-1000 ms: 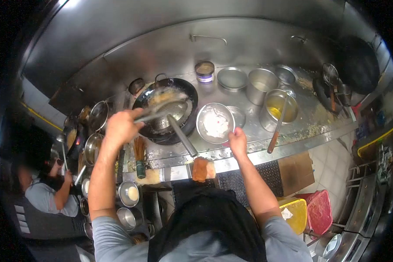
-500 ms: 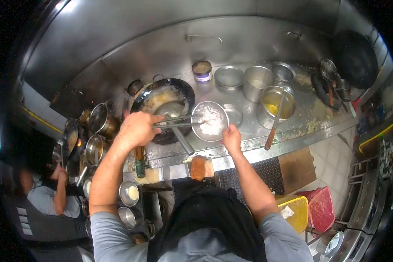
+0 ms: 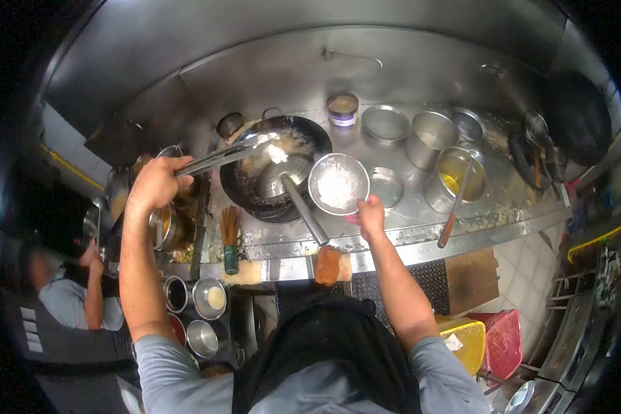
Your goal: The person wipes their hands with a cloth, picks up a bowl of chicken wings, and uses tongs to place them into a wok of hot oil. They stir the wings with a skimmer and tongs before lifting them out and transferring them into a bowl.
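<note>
My left hand [image 3: 160,183] is closed on a pair of metal tongs [image 3: 217,157], whose tips reach over the wok [image 3: 229,181]. By the tips, a white floury piece [image 3: 277,153] shows above the bubbling oil [image 3: 300,143]. A perforated ladle [image 3: 277,181] rests in the wok, its grey handle leaning out over the near rim. My right hand [image 3: 371,215] grips the rim of a metal bowl [image 3: 363,181] at the wok's right side. White powder [image 3: 338,190] with some lumps lies in the bowl.
A bamboo brush [image 3: 230,238] and an orange-brown cloth [image 3: 328,266] lie at the counter's front edge. Right of the bowl stand metal pots [image 3: 431,141], one with yellow liquid and a wooden-handled ladle [image 3: 455,207]. Another person [image 3: 83,297] works at far left.
The tongs have moved from over the bowl leftward and away to over the wok, and a white piece now shows there. The bowl stays in my right hand; the view has shifted slightly.
</note>
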The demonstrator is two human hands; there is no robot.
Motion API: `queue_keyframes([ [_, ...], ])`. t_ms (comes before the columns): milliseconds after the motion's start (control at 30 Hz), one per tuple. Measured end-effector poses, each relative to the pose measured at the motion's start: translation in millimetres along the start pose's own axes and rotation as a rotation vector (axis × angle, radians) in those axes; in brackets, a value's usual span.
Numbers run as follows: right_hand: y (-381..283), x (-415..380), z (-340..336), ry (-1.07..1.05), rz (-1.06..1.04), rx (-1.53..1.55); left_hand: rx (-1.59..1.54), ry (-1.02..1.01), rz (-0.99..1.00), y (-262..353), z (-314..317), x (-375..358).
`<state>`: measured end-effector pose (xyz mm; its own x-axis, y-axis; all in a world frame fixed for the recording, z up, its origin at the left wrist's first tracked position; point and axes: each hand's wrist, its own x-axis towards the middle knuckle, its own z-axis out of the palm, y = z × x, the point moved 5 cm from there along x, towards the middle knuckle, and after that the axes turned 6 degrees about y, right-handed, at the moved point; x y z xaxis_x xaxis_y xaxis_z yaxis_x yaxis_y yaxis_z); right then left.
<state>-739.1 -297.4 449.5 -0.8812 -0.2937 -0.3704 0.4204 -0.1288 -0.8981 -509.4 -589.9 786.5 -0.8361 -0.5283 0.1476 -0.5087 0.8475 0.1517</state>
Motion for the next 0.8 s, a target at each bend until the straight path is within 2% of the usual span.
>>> queue_keyframes([
  [67, -2.1, 2.8, 4.4, 0.009, -0.002, -0.007, 0.018, 0.013, -0.014, -36.0, 21.8, 14.4],
  [167, -4.5, 0.8, -2.2, 0.001, -0.045, 0.008, 0.160, -0.103, -0.154, -80.6, 77.9, 34.9],
  [233, -3.3, -1.0, -11.7, 0.026, -0.050, -0.030, 0.262, -0.091, -0.119, -111.1, 130.7, 48.1],
  [300, -1.2, -2.7, -24.1, 0.067, -0.106, -0.025, 0.324, -0.154, -0.164, -115.8, 160.5, 50.1],
  [333, -0.6, -4.1, -31.1, 0.093, -0.121, -0.039, 0.394, -0.189, -0.120, -119.4, 172.8, 50.7],
  [367, -2.5, -6.9, -36.3, 0.091, -0.125, -0.039, 0.393, -0.185, -0.121, -116.9, 174.0, 48.4],
  [433, -5.0, -13.4, -48.1, 0.093, -0.143, -0.044, 0.316, -0.061, -0.290, -117.4, 171.0, 39.9],
  [533, -5.9, -15.5, -59.3, 0.086, -0.153, -0.014, 0.301, 0.016, -0.254, -115.9, 157.3, 32.5],
  [633, -12.8, -17.0, -62.8, 0.099, -0.171, -0.028, 0.274, 0.109, -0.222, -77.5, 119.0, 17.7],
  [700, -18.1, -19.0, -65.1, 0.125, -0.173, -0.040, 0.191, 0.200, -0.091, -32.5, 92.9, 5.6],
  [767, -22.9, -20.0, -61.4, 0.113, -0.215, -0.107, 0.141, 0.192, -0.028, 15.3, 76.1, -8.4],
  [800, -23.6, -19.3, -62.2, 0.114, -0.216, -0.104, 0.109, 0.112, 0.099, 37.4, 77.6, -13.6],
])
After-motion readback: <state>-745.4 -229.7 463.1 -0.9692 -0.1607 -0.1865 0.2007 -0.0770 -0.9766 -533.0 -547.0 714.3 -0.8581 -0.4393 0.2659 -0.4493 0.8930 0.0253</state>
